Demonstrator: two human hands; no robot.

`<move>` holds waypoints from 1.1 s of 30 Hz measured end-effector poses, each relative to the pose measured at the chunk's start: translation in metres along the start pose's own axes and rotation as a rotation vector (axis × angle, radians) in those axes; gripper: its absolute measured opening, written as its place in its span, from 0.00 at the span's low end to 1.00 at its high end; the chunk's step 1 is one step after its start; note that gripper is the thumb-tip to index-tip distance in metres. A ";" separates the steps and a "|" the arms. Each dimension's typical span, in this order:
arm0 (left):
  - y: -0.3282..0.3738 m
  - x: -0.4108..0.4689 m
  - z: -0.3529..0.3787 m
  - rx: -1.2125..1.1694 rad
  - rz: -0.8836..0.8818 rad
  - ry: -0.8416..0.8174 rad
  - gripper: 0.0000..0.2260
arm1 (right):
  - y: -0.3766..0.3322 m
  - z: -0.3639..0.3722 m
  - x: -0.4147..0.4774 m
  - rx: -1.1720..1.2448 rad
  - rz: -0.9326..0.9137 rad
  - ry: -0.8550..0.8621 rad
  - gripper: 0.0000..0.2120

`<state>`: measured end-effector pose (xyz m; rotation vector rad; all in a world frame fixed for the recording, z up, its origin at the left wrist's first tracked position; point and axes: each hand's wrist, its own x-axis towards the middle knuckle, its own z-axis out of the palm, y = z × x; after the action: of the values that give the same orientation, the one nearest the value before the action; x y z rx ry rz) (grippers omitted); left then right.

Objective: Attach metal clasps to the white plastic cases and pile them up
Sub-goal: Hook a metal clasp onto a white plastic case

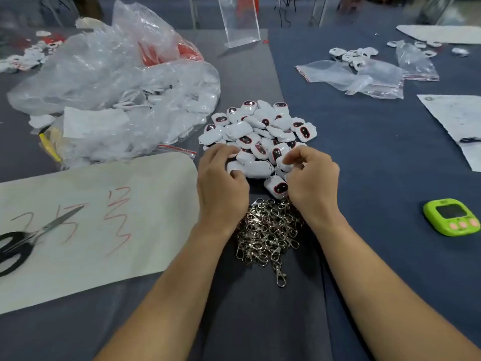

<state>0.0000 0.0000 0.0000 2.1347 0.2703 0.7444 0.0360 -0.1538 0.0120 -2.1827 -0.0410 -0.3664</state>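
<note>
Stretched both forearms forward mid-tabletop; curled left hand (221, 178) fingers round a white plastic case (258, 169) at the case pile's (260, 128) near side; pinched a second case (283, 163) with right hand (313, 181) fingers, just beyond the heaped metal clasps (268, 230).

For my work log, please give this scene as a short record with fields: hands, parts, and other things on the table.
surface: dark blue-grey cloth table
cases: pile of white plastic cases, centre
clasps: heap of silver metal clasps, between the forearms
left hand: grips one white case
right hand: fingers curled at the pile's edge; grip unclear
left side: black-handled scissors on white paper sheet
right side: green plastic timer
</note>
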 end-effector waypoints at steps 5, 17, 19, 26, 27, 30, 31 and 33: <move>0.001 0.007 0.005 0.202 0.244 -0.270 0.20 | 0.011 -0.004 -0.010 -0.061 -0.026 -0.009 0.17; -0.003 0.017 0.006 -0.004 -0.101 0.012 0.09 | 0.012 0.004 0.000 -0.407 -0.206 -0.133 0.14; -0.005 0.023 0.003 -0.117 -0.236 0.069 0.06 | 0.009 -0.001 0.003 -0.267 -0.151 -0.084 0.13; -0.009 0.030 0.001 -0.169 -0.262 0.103 0.09 | -0.010 -0.013 -0.024 -0.170 -0.332 -0.561 0.09; -0.009 0.030 0.001 -0.173 -0.235 0.092 0.09 | -0.010 -0.011 -0.022 -0.221 -0.330 -0.588 0.12; -0.006 0.026 0.001 -0.114 -0.124 0.051 0.06 | -0.009 -0.008 -0.012 -0.302 -0.230 -0.496 0.18; -0.004 0.024 0.001 -0.081 -0.084 0.035 0.04 | -0.009 -0.007 -0.010 -0.329 -0.214 -0.454 0.17; -0.001 0.019 0.001 -0.032 -0.031 -0.004 0.03 | -0.007 -0.005 -0.007 -0.350 -0.182 -0.398 0.13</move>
<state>0.0163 0.0085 0.0063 2.0969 0.2874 0.7218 0.0265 -0.1532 0.0179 -2.5774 -0.4264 -0.0323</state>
